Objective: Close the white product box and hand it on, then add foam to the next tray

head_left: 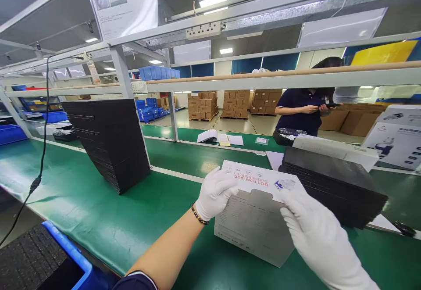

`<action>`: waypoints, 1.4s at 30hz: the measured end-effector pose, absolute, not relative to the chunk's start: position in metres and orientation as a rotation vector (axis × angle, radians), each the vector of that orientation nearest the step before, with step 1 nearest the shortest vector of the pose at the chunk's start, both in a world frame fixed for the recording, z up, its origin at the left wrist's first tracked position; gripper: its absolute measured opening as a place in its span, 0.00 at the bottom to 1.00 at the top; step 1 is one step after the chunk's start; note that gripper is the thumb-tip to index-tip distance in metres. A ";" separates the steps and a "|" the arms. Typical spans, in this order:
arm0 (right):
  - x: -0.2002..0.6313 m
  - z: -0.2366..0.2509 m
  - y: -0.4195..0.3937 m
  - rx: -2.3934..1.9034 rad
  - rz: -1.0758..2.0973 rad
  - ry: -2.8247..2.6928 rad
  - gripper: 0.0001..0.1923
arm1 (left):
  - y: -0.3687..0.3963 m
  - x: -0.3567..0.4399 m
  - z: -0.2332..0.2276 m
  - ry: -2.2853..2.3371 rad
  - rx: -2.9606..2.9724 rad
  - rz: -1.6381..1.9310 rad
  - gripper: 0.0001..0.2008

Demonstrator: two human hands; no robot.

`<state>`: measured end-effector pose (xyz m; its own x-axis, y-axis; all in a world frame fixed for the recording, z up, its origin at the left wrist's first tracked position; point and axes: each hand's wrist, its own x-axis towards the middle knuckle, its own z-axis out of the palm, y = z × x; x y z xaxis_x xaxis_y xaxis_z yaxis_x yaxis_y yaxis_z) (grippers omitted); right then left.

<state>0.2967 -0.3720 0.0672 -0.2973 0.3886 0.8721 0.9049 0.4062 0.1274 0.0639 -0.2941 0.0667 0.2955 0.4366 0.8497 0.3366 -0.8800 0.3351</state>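
1. The left hand (214, 192), in a white glove with a dark bead bracelet (199, 215) at the wrist, grips the upper left corner of a white carton (255, 224), fingers curled over its top edge
2. The right hand (312, 224), also gloved in white, lies on the carton's right side with its fingers spread along the top edge, grasping that side
3. The white carton stands on the green bench (108, 211) just in front of the person, tilted slightly, with red lettering and a small product picture on its top flap
4. Just beside the carton on the right lies a low stack of black sheets (342, 189), with a flat white box (335, 149) resting across its far end
5. Well apart on the left stands a taller stack of black sheets (110, 143), leaning against the metal frame (125, 79)
6. At the near left corner sits a blue bin (74, 255) holding dark foam pieces (29, 259)
7. A black cable (41, 158) hangs down over the left part of the bench
8. Beyond the frame, another person (304, 108) in a dark top stands at the far side, hands together around a small object; I cannot tell what it is
9. Farther back, brown cardboard boxes (235, 103) stand stacked on pallets, and blue crates (149, 110) are piled to the left of them
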 end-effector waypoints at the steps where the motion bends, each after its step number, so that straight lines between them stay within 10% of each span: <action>1: 0.287 0.069 -0.370 -1.077 -0.885 -1.879 0.16 | -0.295 0.067 0.066 0.738 2.414 1.682 0.14; 12: 0.262 0.074 -0.356 -0.959 -1.235 -1.789 0.07 | -0.275 0.069 0.070 0.602 1.891 1.537 0.15; 16: 0.267 0.071 -0.353 -0.878 -1.041 -1.839 0.07 | -0.269 0.064 0.073 0.600 1.907 1.301 0.26; 33: 0.259 0.033 -0.387 -1.465 0.043 -1.037 0.37 | -0.271 0.057 0.074 0.515 1.966 1.443 0.15; 42: 0.165 0.057 -0.376 -0.928 -0.502 -1.849 0.32 | -0.245 -0.066 0.033 1.083 1.488 1.611 0.19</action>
